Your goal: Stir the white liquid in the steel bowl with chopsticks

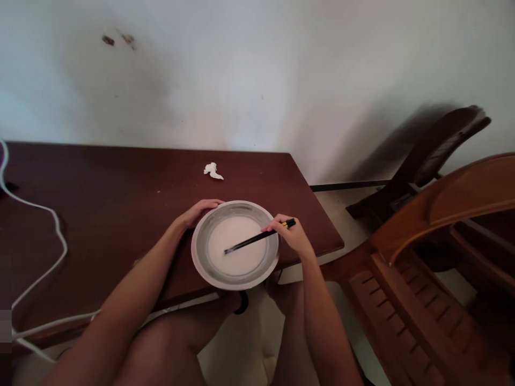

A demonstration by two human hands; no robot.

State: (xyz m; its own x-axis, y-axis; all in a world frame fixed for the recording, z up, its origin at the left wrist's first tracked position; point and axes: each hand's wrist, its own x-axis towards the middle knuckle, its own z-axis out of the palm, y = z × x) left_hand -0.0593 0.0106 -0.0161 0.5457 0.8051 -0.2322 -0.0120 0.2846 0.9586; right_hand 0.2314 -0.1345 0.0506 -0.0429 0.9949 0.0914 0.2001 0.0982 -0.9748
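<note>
A wide metal bowl [203, 237] rests at the front edge of the dark brown table and juts out a little over my legs. It holds a milky, off-white liquid [237, 228]. My left hand [200, 210] is curled against the bowl's far left side, its fingertips partly hidden behind the rim. Gripped in my right hand [293, 231] is a pair of black chopsticks [255, 238] with gold bands near the top. Their whitened tips reach into the liquid near the middle of the bowl.
A crumpled white tissue [213, 171] lies on the table [120, 182] behind the bowl. White cables [58, 225] run along the left side. To the right stand a slatted wooden chair [402, 305] and a darker chair [426, 145]. A white wall [241, 69] backs the table.
</note>
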